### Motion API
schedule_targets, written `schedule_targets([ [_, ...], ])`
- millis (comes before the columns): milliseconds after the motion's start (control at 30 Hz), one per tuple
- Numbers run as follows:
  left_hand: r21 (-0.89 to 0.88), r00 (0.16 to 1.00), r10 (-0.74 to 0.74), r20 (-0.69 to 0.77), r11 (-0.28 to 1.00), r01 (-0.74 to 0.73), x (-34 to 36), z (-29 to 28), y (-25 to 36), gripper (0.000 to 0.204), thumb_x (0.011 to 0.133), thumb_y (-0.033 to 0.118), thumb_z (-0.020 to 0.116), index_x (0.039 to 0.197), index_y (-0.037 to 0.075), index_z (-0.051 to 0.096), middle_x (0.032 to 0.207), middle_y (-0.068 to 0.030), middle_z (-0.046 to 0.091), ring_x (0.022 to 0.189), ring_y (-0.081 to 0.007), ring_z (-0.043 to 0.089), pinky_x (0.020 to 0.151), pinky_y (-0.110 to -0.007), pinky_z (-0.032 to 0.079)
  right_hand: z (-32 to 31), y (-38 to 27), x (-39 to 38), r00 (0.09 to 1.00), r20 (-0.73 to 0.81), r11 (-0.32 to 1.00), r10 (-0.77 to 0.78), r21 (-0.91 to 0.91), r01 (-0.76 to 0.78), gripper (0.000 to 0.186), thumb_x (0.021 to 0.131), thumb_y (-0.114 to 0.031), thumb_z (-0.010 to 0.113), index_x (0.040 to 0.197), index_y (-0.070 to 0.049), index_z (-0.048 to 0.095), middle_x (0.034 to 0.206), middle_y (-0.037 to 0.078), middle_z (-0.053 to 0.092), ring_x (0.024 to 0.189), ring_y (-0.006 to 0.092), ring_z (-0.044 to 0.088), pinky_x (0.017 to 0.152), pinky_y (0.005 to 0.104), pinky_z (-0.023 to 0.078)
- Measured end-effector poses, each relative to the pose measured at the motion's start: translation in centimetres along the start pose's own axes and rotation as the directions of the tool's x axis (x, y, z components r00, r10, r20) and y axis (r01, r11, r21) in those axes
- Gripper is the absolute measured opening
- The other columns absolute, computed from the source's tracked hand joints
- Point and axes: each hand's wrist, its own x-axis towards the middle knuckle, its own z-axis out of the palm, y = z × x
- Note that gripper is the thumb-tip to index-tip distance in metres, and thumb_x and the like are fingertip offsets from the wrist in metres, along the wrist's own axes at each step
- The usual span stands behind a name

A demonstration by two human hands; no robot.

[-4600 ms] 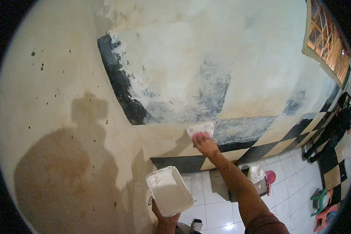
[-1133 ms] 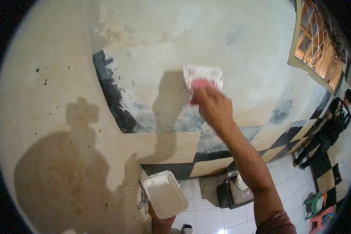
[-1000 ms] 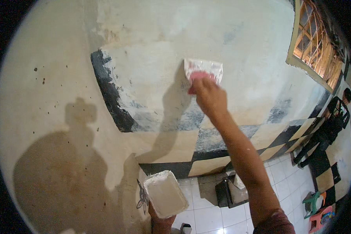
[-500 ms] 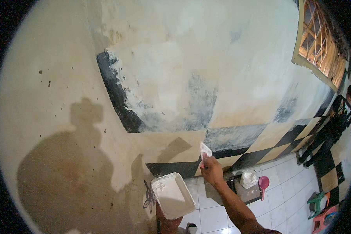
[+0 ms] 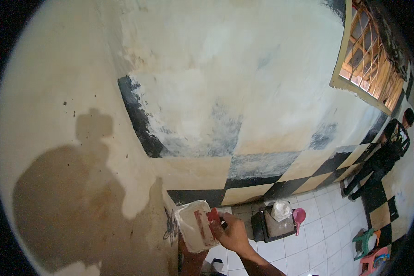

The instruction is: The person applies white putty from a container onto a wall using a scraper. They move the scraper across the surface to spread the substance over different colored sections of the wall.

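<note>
Low at the centre, my left hand (image 5: 192, 254) holds a white rectangular tub (image 5: 189, 211) of pale paste from below. My right hand (image 5: 231, 234) grips a red scraper (image 5: 214, 215), its blade down in the tub and smeared with paste. Above them is the wall (image 5: 193, 101), coated in pale, patchy white over black and cream checks, with a dark ragged strip at its left. The plain wall (image 5: 46, 119) at left carries dark specks and my shadow.
A dark box (image 5: 262, 223) on the white tiled floor (image 5: 313, 244) holds a white bag (image 5: 281, 210) beside a pink dipper (image 5: 299, 216). Green (image 5: 364, 240) and pink stools (image 5: 370, 262) stand at lower right. A person in black (image 5: 382, 156) is at right, below a barred window (image 5: 368, 55).
My right hand with the scraper has come down from the upper wall into the tub. The tub stays low in my left hand. The view has shifted slightly.
</note>
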Motion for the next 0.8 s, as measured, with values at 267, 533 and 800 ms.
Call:
schedule_targets([
  [267,0.005,1.000,-0.009,0.029,1.000,0.009,-0.9,2.2,0.0,0.067,0.095,0.056,0.048,0.147,0.015,0.038,0.144,-0.0114,0.048,0.132,-0.0327,0.047,0.109,-0.053,0.040,-1.6,0.8,2.0,0.994,-0.057,0.941,-0.089,-0.333,0.065,0.023,0.090,-0.023,0.065,0.089,0.000,0.069,0.077,0.026,0.065,0.070,0.0451,0.065,0.061,0.0488,0.051],
  [533,-0.006,0.996,-0.053,0.077,0.999,0.054,-2.3,3.9,-0.2,0.066,0.096,0.054,0.046,0.148,0.014,0.037,0.145,-0.0118,0.046,0.133,-0.0329,0.046,0.109,-0.053,0.039,-1.7,0.7,1.9,0.986,-0.030,0.967,-0.164,-0.201,0.155,0.031,0.091,-0.030,0.063,0.091,0.000,0.069,0.071,0.026,0.065,0.067,0.0427,0.066,0.060,0.0471,0.051],
  [800,-0.134,0.970,-0.114,0.217,0.980,0.145,-2.1,5.8,0.4,0.063,0.098,0.050,0.044,0.148,0.013,0.037,0.145,-0.0119,0.047,0.131,-0.0337,0.048,0.108,-0.055,0.039,-4.8,-5.0,0.2,0.959,-0.027,0.956,-0.282,-0.086,0.279,0.027,0.094,-0.025,0.059,0.096,0.001,0.067,0.080,0.024,0.065,0.074,0.0456,0.063,0.069,0.0493,0.051],
])
